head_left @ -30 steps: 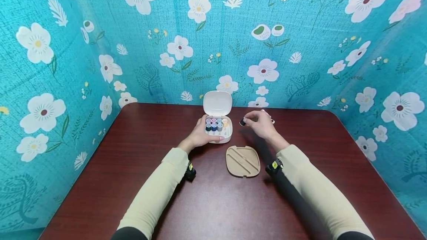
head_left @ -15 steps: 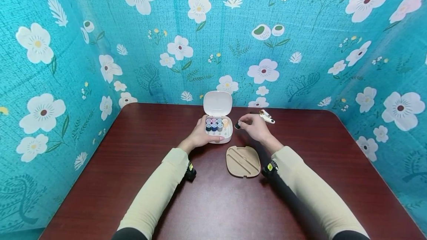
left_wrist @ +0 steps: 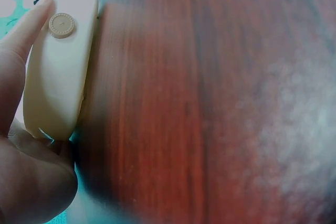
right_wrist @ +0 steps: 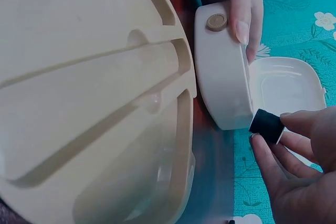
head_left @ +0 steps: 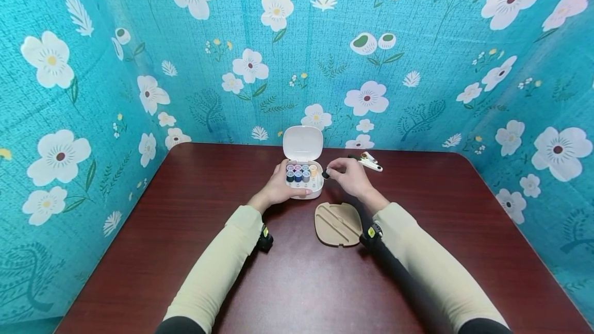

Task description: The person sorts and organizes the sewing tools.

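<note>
A small white sewing box point(head_left: 317, 193) stands near the back of the table, its lid point(head_left: 302, 141) raised. Inside it are several thread spools point(head_left: 298, 176) in dark, blue, pink, grey and pale orange. My left hand point(head_left: 276, 185) grips the box from its left side, thumb along the front. Between the thumb and fingertips of my right hand point(head_left: 353, 177) is a black thread spool point(right_wrist: 266, 126), held tilted right at the box's right side. In the left wrist view, the box's front point(left_wrist: 58, 77) shows a round tan button point(left_wrist: 62, 25).
A tan tray point(head_left: 327, 238) with diagonal grooves lies in front of the box, to the right. Behind my right hand are a white tool point(head_left: 371, 164) and small items beside it. A teal floral cloth point(head_left: 250, 107) hangs behind the dark red wooden table point(head_left: 204, 189).
My right hand has moved left with the black thread spool, up to the box's side. The white tool behind it has come into view. My left hand stays on the box.
</note>
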